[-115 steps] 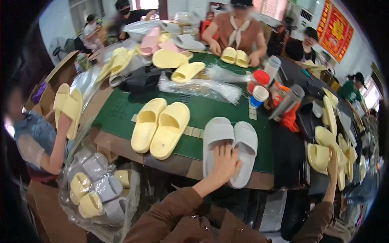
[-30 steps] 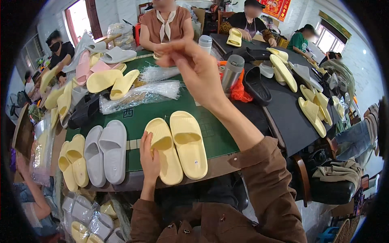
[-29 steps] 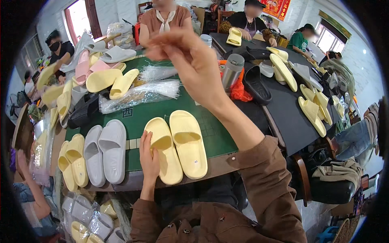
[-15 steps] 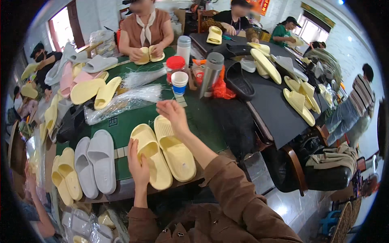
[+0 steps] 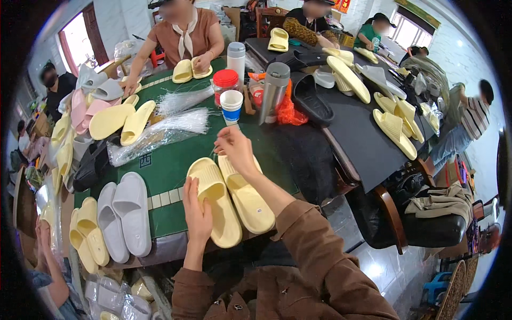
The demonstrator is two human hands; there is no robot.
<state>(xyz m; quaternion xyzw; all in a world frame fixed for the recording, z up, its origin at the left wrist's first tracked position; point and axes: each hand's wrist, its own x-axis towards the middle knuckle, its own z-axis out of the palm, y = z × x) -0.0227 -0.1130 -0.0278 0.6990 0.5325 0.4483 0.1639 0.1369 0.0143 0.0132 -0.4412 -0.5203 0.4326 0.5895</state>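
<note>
Yellow slipper pair at the near edge of the green-topped table [image 5: 178,156], side by side, straps up. Long axes run from far-left at the toes to near-right at the heels.

Left hand [image 5: 197,213]: at the outer left side of the left yellow slipper [image 5: 223,216], touching it, fingers along the strap and thumb toward the foot opening. Whether it grips or only steadies, cannot tell.

Right hand [image 5: 236,152]: raised at the far end, over the toe of the right yellow slipper [image 5: 253,208], its forearm slanting across from the near right. Fingers curled, tips drawn close; whether they meet or pinch something, cannot tell (a fine strand may show just below them, too faint to be sure).

Key relation: both toe ends lie near and below the right fingertips, the left slipper's toe slightly to their left. For those toes the right hand is the nearer; for the left slipper's side, the left.

Around them: grey slippers [image 5: 132,216] to the left, smaller yellow slippers [image 5: 95,237] beyond those; paper cup [image 5: 231,112] farther off, beyond the right hand.
</note>
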